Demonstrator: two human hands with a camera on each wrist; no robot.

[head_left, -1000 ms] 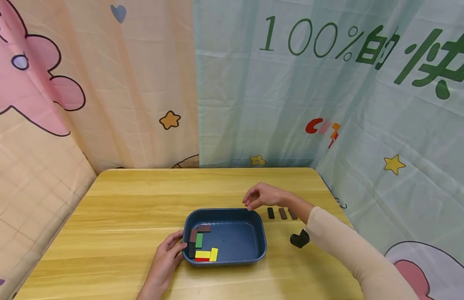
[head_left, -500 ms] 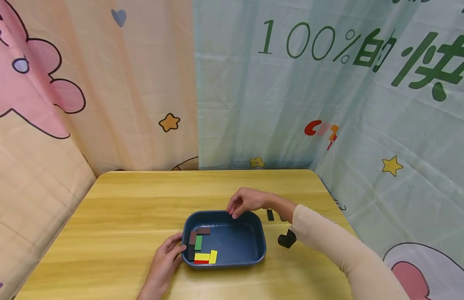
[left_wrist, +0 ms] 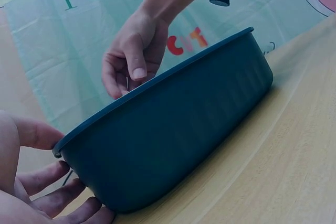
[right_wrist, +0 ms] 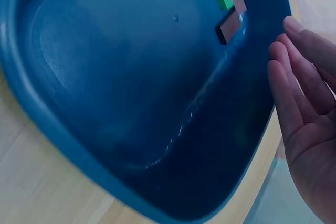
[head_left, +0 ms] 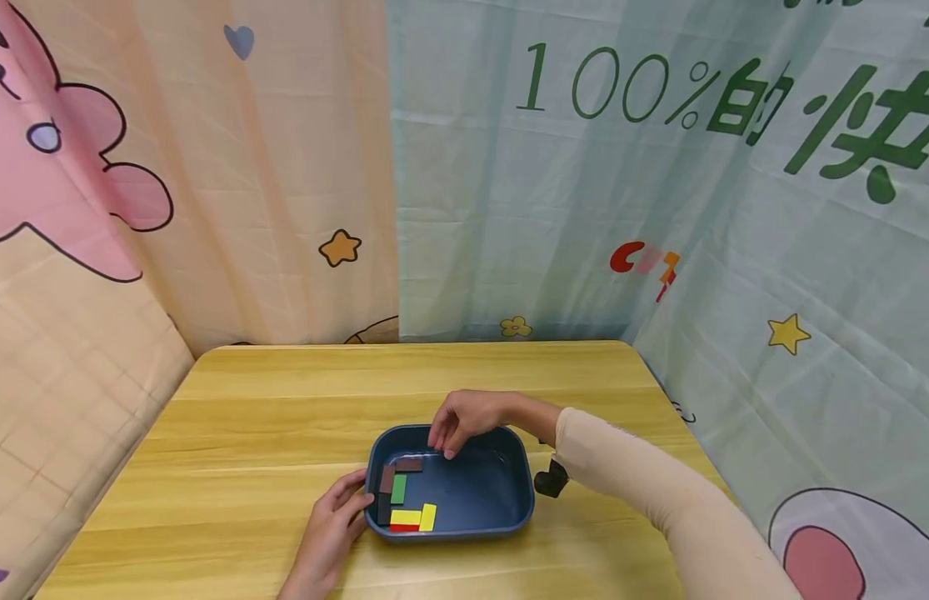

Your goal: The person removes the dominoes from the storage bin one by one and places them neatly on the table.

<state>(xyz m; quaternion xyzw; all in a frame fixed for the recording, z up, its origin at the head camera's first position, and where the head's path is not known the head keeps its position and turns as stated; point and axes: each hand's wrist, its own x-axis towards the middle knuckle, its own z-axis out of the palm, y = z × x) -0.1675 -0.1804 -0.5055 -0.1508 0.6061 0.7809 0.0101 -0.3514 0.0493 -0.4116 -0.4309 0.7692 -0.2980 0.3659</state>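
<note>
A blue plastic tub (head_left: 464,535) stands on the wooden table. My left hand (head_left: 329,521) holds its left end, thumb on the rim and fingers against the outer wall, as the left wrist view shows. Over the tub's back rim hangs my right hand (head_left: 467,414), fingers loosely bent and pointing down. In the right wrist view nothing shows between its fingers (right_wrist: 286,85). Inside, at the left end, lie small flat blocks: a green block (head_left: 399,489), brown blocks (head_left: 409,465), a black block (head_left: 384,508), yellow blocks (head_left: 428,517) and a red one (head_left: 404,527).
A black wrist camera (head_left: 551,480) sits on the right sleeve (head_left: 644,475). The forearm hides most of the dark blocks right of the tub. Bare wood of the table (head_left: 284,392) extends behind and left of the tub. Printed curtains (head_left: 471,208) hang around the table.
My right hand has moved left and slightly down, from the tub's back right corner to over its back rim. Its forearm now covers the dark blocks on the table. The left hand stays.
</note>
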